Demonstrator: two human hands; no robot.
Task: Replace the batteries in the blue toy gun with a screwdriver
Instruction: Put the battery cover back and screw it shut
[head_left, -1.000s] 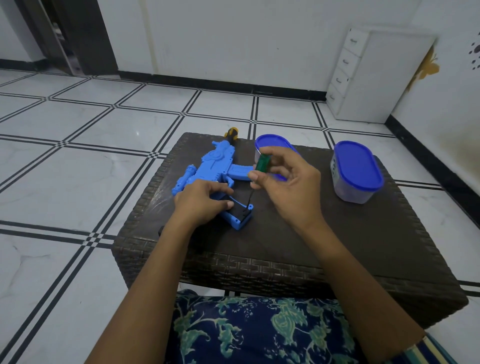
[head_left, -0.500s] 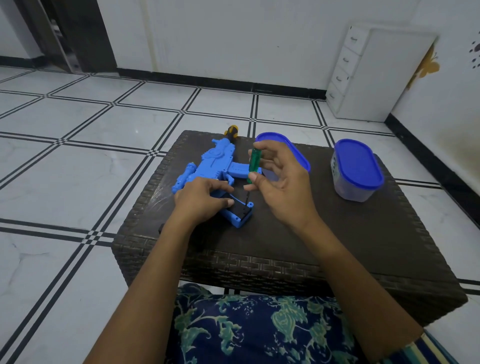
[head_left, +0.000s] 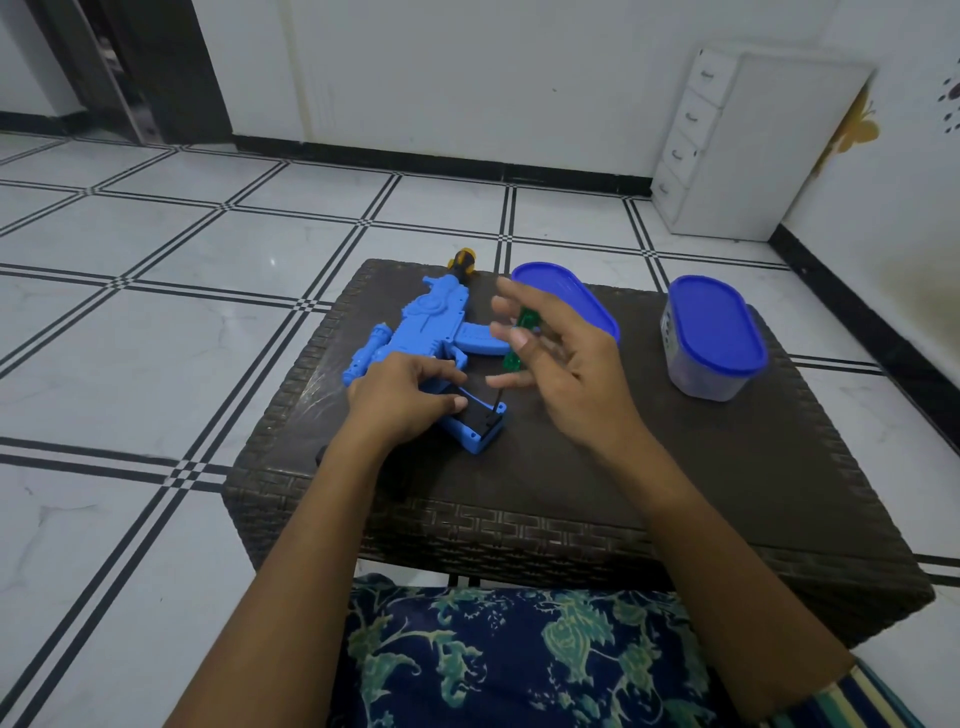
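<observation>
We see the gun (head_left: 431, 322) lying flat on the desk (head_left: 675, 467), in the desk's 10 o'clock part, muzzle toward 12 o'clock and grip toward 5 o'clock. Our left hand (head_left: 395, 400) covers the grip from 8 o'clock. Its fingers (head_left: 436, 371) curl over the blue body, and the thumb presses the black battery bay.

The screwdriver (head_left: 525, 318) stands tilted at 2 o'clock of that hand, with its tip down at the corner of the grip's end. Our right hand (head_left: 571, 374) meets the green handle from 3 o'clock. The thumb lies across the handle's front and pinches it lightly against a finger behind, while the other fingers are spread and nearly straight.

One blue-lidded tub (head_left: 717, 338) sits at the desk's 2 o'clock. A second tub (head_left: 566, 291) shows at 12 o'clock, partly behind the right hand.
</observation>
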